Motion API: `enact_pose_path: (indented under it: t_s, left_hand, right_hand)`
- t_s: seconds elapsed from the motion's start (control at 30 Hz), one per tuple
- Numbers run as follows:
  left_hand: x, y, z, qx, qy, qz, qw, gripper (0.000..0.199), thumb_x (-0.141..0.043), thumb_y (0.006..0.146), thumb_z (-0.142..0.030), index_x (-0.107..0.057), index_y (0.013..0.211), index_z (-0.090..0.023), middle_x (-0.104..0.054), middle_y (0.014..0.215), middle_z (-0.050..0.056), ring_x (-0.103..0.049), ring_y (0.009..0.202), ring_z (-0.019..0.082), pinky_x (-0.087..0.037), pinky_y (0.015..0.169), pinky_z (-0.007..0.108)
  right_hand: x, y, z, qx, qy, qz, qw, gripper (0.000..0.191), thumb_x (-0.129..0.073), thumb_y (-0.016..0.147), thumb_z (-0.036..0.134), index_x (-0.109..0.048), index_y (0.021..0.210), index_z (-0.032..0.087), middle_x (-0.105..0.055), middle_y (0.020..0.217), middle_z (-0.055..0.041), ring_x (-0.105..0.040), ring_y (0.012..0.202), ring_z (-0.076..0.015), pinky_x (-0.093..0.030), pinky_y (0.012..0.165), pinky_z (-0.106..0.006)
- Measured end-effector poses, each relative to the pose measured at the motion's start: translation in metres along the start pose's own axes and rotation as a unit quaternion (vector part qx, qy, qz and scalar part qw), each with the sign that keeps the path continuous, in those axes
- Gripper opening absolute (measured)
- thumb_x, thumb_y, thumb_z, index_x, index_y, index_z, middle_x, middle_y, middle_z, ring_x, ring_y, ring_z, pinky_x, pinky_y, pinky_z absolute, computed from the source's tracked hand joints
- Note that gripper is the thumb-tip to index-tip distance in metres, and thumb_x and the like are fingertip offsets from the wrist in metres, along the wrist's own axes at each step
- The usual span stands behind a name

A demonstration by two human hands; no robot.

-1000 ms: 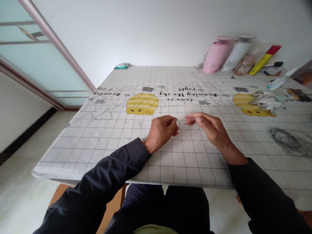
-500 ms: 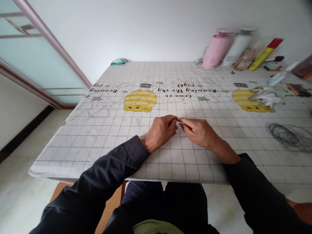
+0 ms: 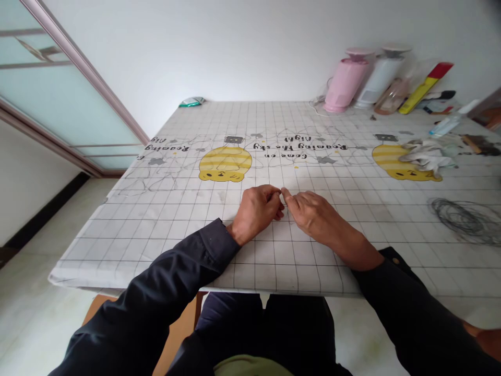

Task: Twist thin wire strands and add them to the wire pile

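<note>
1. Thin strand (image 3: 287,206), the slightest thing, shows faintly at the fingertips, above the middle of the near half of the table (image 3: 136,256); the table is the largest thing, under a checked cover.
2. Glass-panelled door (image 3: 55,99): at ten o'clock from the hands, beyond the table.
3. Left hand (image 3: 256,210): just left of the strand, its grip closed, thumb and fingertips pinched on the strand.
4. Right hand (image 3: 315,215): just right of it, fingertips meeting or almost meeting the left's; I cannot tell whether its grip holds anything.
5. Wire coil (image 3: 462,219): loose on the table at three o'clock, well apart from the hands.
6. Pink cylinder (image 3: 346,83): upright at one o'clock, by the wall, with a white cylinder (image 3: 378,81) just beside it.
7. Crumpled cloth (image 3: 426,156): between two and three o'clock.
8. Yellow-and-red box (image 3: 425,90): tilted, at two o'clock.
9. Green packet (image 3: 191,102): at ten o'clock, near the table's far corner.
</note>
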State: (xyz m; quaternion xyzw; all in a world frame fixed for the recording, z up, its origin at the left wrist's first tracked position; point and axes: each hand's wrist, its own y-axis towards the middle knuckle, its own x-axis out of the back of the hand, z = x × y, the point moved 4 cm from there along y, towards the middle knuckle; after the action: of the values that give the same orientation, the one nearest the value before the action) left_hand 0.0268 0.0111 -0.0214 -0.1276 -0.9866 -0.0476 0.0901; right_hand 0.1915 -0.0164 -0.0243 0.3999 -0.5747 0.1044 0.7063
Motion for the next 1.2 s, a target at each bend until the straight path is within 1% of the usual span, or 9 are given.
enact_pose_path:
  t_s: [0.23, 0.33, 0.43, 0.63, 0.73, 0.87, 0.97, 1.1, 1.2]
  left_hand:
    - [-0.001, 0.002, 0.001, 0.02, -0.013, 0.01, 1.0, 0.022, -0.056, 0.099, -0.013, -0.075, 0.089, -0.013, -0.076, 0.073, 0.006, -0.074, 0.058, 0.015, -0.061, 0.054, 0.024]
    - [0.003, 0.003, 0.0, -0.003, -0.007, 0.014, 1.0, 0.019, -0.058, 0.101, -0.016, -0.075, 0.092, -0.014, -0.077, 0.074, 0.006, -0.074, 0.059, 0.014, -0.061, 0.056, 0.023]
    - [0.006, 0.004, -0.002, -0.045, 0.0, 0.018, 0.999, 0.018, -0.059, 0.103, -0.021, -0.076, 0.1, -0.014, -0.078, 0.078, 0.005, -0.075, 0.061, 0.014, -0.061, 0.059, 0.023]
    - [0.007, 0.003, -0.003, -0.064, -0.014, 0.011, 0.998, 0.019, -0.06, 0.105, -0.025, -0.075, 0.107, -0.014, -0.077, 0.079, 0.005, -0.075, 0.063, 0.014, -0.062, 0.061, 0.024]
    - [0.006, 0.003, -0.003, -0.06, -0.02, 0.016, 0.998, 0.018, -0.06, 0.104, -0.024, -0.075, 0.105, -0.014, -0.077, 0.078, 0.005, -0.075, 0.063, 0.014, -0.062, 0.06, 0.024]
    - [0.005, 0.004, -0.003, -0.033, -0.06, 0.021, 0.997, 0.015, -0.06, 0.103, -0.021, -0.074, 0.1, -0.014, -0.076, 0.076, 0.005, -0.076, 0.062, 0.016, -0.064, 0.059, 0.026]
    - [0.006, 0.005, -0.004, -0.001, -0.092, -0.006, 0.996, 0.012, -0.062, 0.101, -0.018, -0.074, 0.101, -0.013, -0.078, 0.078, 0.006, -0.076, 0.061, 0.016, -0.066, 0.059, 0.028]
    - [0.009, 0.006, -0.008, 0.02, -0.127, -0.055, 0.99, 0.011, -0.065, 0.101, -0.017, -0.074, 0.104, -0.01, -0.081, 0.085, 0.01, -0.078, 0.064, 0.018, -0.068, 0.06, 0.03]
    - [0.011, 0.007, -0.01, 0.042, -0.157, -0.046, 0.986, 0.013, -0.069, 0.103, -0.022, -0.073, 0.104, -0.01, -0.082, 0.092, 0.013, -0.079, 0.068, 0.019, -0.068, 0.061, 0.03]
  right_hand:
    - [-0.001, 0.0, -0.003, -0.006, 0.041, -0.002, 0.999, 0.045, -0.034, 0.112, 0.011, -0.074, 0.133, 0.012, -0.074, 0.082, -0.0112, -0.066, 0.072, -0.0256, -0.058, 0.073, -0.045]
    - [0.007, -0.001, -0.011, -0.074, 0.132, -0.031, 0.988, 0.031, -0.048, 0.114, 0.028, -0.077, 0.118, 0.019, -0.074, 0.078, -0.0058, -0.064, 0.065, -0.0203, -0.054, 0.064, -0.037]
    - [0.017, -0.001, -0.021, -0.161, 0.27, -0.028, 0.949, 0.026, -0.055, 0.113, 0.037, -0.077, 0.119, 0.024, -0.074, 0.076, -0.0005, -0.066, 0.064, -0.0171, -0.054, 0.063, -0.033]
    - [0.026, 0.0, -0.025, -0.178, 0.384, 0.02, 0.906, 0.024, -0.067, 0.107, 0.044, -0.08, 0.116, 0.025, -0.082, 0.115, -0.0066, -0.076, 0.104, -0.0257, -0.061, 0.079, -0.036]
    - [0.024, 0.0, -0.025, -0.161, 0.406, 0.002, 0.899, 0.021, -0.069, 0.105, 0.041, -0.08, 0.117, 0.026, -0.08, 0.117, -0.0068, -0.074, 0.109, -0.0261, -0.062, 0.082, -0.037]
    - [0.023, -0.001, -0.027, -0.175, 0.416, -0.006, 0.892, 0.02, -0.071, 0.105, 0.041, -0.081, 0.114, 0.026, -0.08, 0.115, -0.007, -0.075, 0.106, -0.026, -0.063, 0.088, -0.041]
    - [0.022, -0.002, -0.031, -0.213, 0.456, -0.009, 0.864, 0.03, -0.069, 0.107, 0.05, -0.082, 0.115, 0.025, -0.081, 0.109, -0.0078, -0.076, 0.099, -0.025, -0.064, 0.089, -0.042]
    - [0.017, -0.003, -0.034, -0.262, 0.512, 0.011, 0.818, 0.041, -0.08, 0.098, 0.058, -0.081, 0.12, 0.022, -0.082, 0.099, -0.0078, -0.077, 0.088, -0.0234, -0.066, 0.082, -0.041]
    - [0.013, -0.002, -0.032, -0.259, 0.525, 0.032, 0.81, 0.036, -0.079, 0.1, 0.056, -0.082, 0.104, 0.021, -0.08, 0.088, -0.0062, -0.074, 0.078, -0.0205, -0.064, 0.076, -0.037]
